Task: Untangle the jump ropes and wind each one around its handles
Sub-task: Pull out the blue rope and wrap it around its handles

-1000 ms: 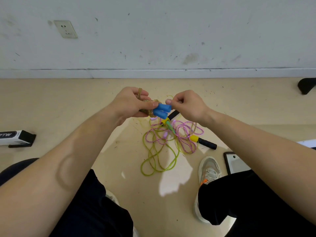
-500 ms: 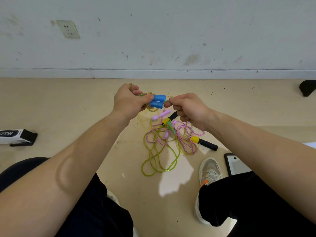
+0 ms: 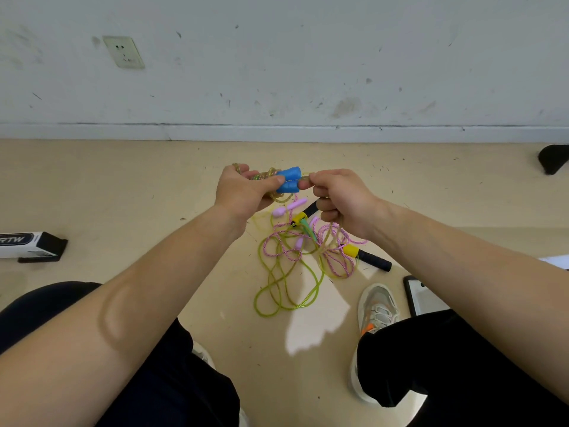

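Floor layout around the rope tangle [image 3: 292, 263]
Just above the tangle, the left hand [image 3: 243, 192] grips a pair of handles [image 3: 288, 180] wound with cord [image 3: 266, 175], and the right hand [image 3: 341, 198], to their right, pinches that cord. A foam-grip handle [image 3: 371, 259] lies at the tangle's right edge. Right of the tangle and nearer the person sit a sneaker [image 3: 377, 306] and, further right, a phone [image 3: 421, 295]. Well left of the tangle lies a box [image 3: 27, 245]. Behind it stands the wall [image 3: 308, 72], its socket [image 3: 123, 52] up and leftward.
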The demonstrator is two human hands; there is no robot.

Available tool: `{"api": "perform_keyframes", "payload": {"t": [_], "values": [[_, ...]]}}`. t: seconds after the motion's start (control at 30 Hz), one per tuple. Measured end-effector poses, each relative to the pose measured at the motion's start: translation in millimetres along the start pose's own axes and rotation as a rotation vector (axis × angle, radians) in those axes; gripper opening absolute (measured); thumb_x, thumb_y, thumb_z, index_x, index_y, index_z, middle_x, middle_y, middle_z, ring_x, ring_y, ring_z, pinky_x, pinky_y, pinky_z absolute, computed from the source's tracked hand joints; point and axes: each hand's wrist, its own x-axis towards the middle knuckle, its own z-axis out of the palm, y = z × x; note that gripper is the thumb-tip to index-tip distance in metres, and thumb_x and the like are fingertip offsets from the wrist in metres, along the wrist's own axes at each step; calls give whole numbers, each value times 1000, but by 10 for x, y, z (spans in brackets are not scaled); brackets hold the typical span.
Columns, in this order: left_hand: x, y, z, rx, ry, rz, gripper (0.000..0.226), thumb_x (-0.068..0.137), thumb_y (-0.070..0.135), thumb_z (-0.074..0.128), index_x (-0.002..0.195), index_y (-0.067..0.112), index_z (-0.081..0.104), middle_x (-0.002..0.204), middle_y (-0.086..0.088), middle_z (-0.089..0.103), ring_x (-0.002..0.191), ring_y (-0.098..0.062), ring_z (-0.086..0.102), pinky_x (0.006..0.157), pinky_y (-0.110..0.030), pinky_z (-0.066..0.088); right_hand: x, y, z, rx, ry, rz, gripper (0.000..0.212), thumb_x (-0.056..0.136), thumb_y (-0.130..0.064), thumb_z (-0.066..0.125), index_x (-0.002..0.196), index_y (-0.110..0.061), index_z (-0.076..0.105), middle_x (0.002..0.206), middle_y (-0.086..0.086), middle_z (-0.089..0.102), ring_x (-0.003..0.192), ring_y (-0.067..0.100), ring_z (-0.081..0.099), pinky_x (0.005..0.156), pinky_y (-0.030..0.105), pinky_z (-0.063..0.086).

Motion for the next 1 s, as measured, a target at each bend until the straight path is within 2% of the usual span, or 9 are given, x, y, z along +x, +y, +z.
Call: {"api": "perform_keyframes", "payload": {"t": [0.13, 0.23, 0.3, 0.4, 0.57, 0.67, 0.77, 0.87, 1.0], "values": [[-5, 29, -8, -122, -30, -79, 71, 78, 9, 84, 135, 2, 42, 124, -8, 55, 91, -18, 69, 72, -31, 61, 25, -11, 27, -139, 76, -130, 24, 97, -24, 58, 81, -11, 71, 60, -2, 29, 44, 12, 25, 43, 24, 23], [5, 62, -36, -186, -88, -111, 68, 80, 7, 82, 134, -2, 43, 111, -7, 58, 95, -22, 69, 79, -36, 62, 39, -8, -6, -186, 112, -166, 24, 96, -30, 63, 83, -13, 74, 44, -13, 36, 42, 10, 27, 44, 25, 27], [3, 59, -37, -190, -114, -110, 67, 80, 7, 82, 133, -2, 43, 114, -8, 58, 96, -23, 70, 82, -38, 62, 58, -5, -44, -176, 143, -140, 23, 97, -29, 62, 84, -14, 75, 39, -20, 43, 43, 10, 28, 45, 25, 27], [-22, 7, 11, -132, -99, -75, 64, 79, 7, 82, 132, 2, 45, 117, -6, 55, 86, -17, 71, 73, -33, 61, 62, -1, -46, -125, 123, -90, 22, 97, -27, 62, 90, -11, 75, 47, -14, 42, 46, 12, 25, 44, 25, 24], [-35, -123, 74, -81, 0, -6, 67, 81, 12, 82, 134, 7, 42, 121, -5, 53, 100, -20, 67, 70, -27, 59, 5, 3, 28, 16, 98, -17, 17, 98, -20, 59, 91, -8, 70, 60, -4, 30, 42, 10, 24, 44, 25, 21], [-45, -179, 102, -74, 51, 16, 67, 82, 17, 82, 134, 9, 41, 117, -1, 52, 97, -17, 67, 71, -25, 58, -56, -2, 90, 33, 100, -32, 16, 98, -15, 56, 96, -6, 69, 64, -2, 32, 37, 8, 28, 42, 24, 23], [-32, -231, 118, -31, 100, 55, 67, 80, 17, 83, 132, 11, 41, 114, 1, 52, 100, -17, 66, 77, -29, 59, -109, 3, 143, -110, 140, -83, 20, 98, -12, 53, 98, -1, 70, 67, 2, 36, 34, 7, 37, 48, 27, 24], [10, -276, 125, 20, 135, 111, 68, 75, 23, 86, 127, 16, 42, 116, 2, 53, 103, -18, 66, 87, -37, 59, -140, 7, 158, -293, 178, -172, 30, 97, -15, 52, 100, 13, 65, 72, 9, 31, 44, 16, 31, 48, 25, 26], [44, -314, 110, 78, 135, 142, 71, 71, 28, 87, 126, 18, 43, 110, 8, 51, 104, -19, 66, 91, -44, 58, -189, 12, 181, -460, 172, -261, 34, 99, -12, 47, 87, 18, 59, 67, 13, 27, 30, 3, 43, 50, 29, 21]]}}
